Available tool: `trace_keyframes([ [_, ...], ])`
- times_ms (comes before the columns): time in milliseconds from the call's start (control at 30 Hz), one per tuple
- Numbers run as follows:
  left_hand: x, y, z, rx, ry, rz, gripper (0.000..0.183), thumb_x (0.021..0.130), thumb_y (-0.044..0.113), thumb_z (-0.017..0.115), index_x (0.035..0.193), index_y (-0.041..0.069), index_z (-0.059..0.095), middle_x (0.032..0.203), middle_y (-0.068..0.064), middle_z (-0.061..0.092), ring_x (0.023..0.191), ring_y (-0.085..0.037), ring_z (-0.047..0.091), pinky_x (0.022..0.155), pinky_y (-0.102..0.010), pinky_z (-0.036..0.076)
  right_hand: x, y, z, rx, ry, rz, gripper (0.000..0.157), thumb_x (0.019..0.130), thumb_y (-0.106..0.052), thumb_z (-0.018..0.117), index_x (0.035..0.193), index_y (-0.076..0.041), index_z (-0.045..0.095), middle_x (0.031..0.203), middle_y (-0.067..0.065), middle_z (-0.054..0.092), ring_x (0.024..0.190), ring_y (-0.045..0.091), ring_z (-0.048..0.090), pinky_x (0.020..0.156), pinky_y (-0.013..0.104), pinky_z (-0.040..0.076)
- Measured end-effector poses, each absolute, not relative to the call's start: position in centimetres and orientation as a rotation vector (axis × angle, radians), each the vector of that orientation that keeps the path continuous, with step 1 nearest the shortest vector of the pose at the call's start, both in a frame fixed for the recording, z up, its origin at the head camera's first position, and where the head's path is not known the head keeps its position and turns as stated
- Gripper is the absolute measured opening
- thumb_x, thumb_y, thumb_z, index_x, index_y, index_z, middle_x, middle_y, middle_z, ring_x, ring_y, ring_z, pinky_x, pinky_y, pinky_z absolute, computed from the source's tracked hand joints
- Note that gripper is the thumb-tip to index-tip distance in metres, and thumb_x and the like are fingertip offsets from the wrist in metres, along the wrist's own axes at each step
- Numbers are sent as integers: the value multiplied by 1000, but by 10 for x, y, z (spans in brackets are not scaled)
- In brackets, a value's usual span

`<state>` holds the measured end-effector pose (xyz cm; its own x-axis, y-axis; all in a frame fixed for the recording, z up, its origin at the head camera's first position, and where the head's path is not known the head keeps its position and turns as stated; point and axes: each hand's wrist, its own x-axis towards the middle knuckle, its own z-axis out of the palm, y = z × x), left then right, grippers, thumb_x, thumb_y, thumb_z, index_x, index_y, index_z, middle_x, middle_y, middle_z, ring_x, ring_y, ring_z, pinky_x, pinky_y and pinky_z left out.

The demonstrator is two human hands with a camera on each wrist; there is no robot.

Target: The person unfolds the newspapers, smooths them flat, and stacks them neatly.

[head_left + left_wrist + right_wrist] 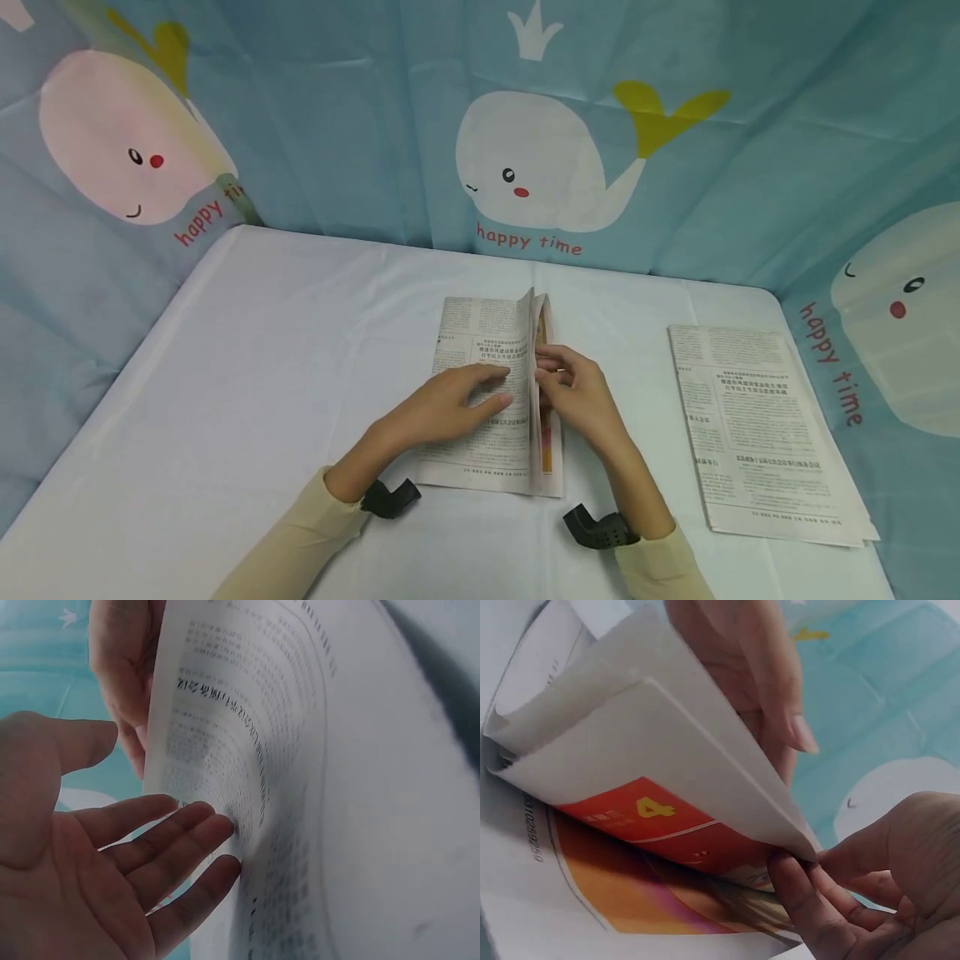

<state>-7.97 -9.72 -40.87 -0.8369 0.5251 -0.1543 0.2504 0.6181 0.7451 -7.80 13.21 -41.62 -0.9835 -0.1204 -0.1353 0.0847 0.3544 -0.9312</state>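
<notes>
A folded newspaper lies near the middle of the table, its right part raised upright from the sheets below. My right hand pinches the raised edge between thumb and fingers; the right wrist view shows this grip on the folded sheets, which have a red printed band and a yellow 4. On the other side, my left hand is held over the printed page with its thumb spread. Its extended fingers meet the curved page in the left wrist view, gripping nothing.
To the right on the white-covered table lies another folded newspaper bundle, its edges slightly fanned. A blue curtain with whale prints surrounds the table at the back and sides. Both wrists wear a black band.
</notes>
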Motion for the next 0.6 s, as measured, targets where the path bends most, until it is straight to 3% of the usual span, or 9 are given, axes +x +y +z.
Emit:
trace_keyframes([
  [300, -77, -90, -415, 595, 2437, 1253, 49, 108, 41, 62, 148, 13, 61, 130, -2, 76, 117, -12, 73, 99, -39, 60, -76, 125, -421, -88, 2438, -1672, 40, 102, -6, 66, 141, -3, 63, 116, 19, 72, 92, 20, 70, 75, 21, 58],
  [500, -76, -84, -416, 482, 2455, 1333, 57, 103, 48, 67, 144, 8, 64, 117, -3, 80, 107, -13, 78, 98, -40, 60, -75, 119, -422, -140, 2510, -1646, 40, 98, -3, 70, 137, -2, 67, 110, 18, 75, 85, 15, 69, 73, 19, 55],
  [600, -76, -82, -416, 436, 2456, 1356, 54, 102, 45, 70, 140, 6, 67, 112, -2, 81, 102, -12, 79, 95, -39, 62, -73, 115, -419, -170, 2595, -1591, 38, 96, -1, 72, 134, -2, 69, 105, 14, 76, 83, 14, 70, 72, 19, 55],
])
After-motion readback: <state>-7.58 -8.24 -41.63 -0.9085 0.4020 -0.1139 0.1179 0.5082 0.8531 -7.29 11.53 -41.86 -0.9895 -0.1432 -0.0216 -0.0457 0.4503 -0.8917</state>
